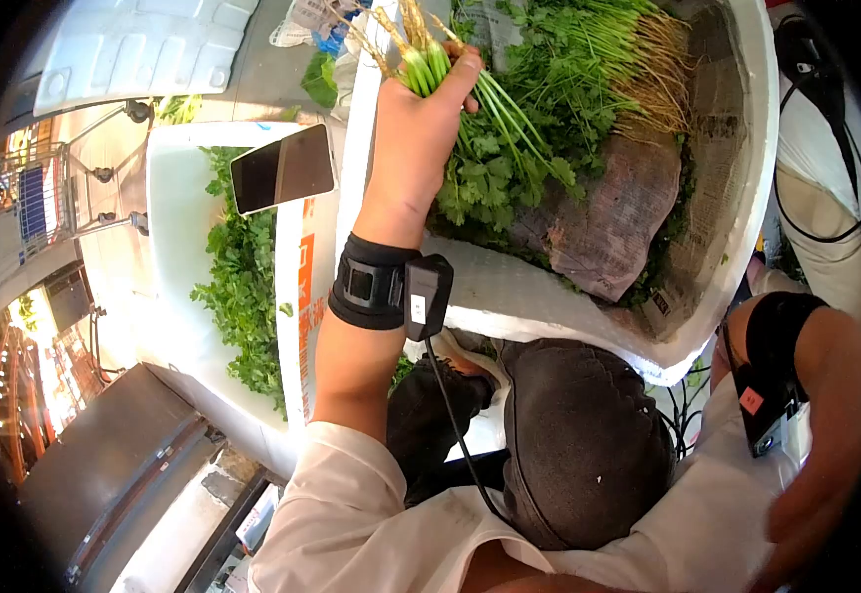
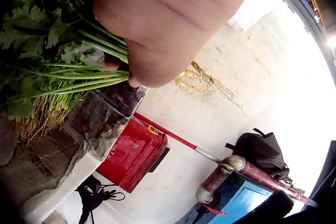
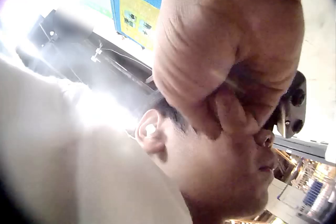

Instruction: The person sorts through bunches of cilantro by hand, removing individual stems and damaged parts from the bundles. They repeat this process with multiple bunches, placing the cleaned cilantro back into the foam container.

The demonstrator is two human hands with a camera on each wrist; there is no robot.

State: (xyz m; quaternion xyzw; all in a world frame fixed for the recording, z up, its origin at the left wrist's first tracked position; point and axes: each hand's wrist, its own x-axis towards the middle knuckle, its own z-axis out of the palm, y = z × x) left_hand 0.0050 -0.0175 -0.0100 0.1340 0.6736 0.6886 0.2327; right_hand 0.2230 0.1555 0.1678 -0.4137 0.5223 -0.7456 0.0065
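Observation:
My left hand (image 1: 423,124) grips a bunch of leafy greens (image 1: 426,67) by the pale stems near the roots, at the top of the head view. In the left wrist view that hand (image 2: 168,24) covers part of the stems (image 2: 89,81), and roots stick out past it. My right hand (image 3: 231,50) is raised beside the face in the right wrist view, its visible fingers curled inward; nothing is seen held in it. The head view shows only the raised right arm, not that hand. More rooted greens (image 1: 638,49) lie in a white foam box (image 1: 755,128).
Newspaper (image 1: 613,212) lines the foam box. To the left, a phone (image 1: 284,169) rests on the edge of another white box (image 1: 175,208) holding greens. A shopping cart (image 1: 30,203) stands farther left. A red case (image 2: 134,153) and a dark bag (image 2: 260,149) are on the floor.

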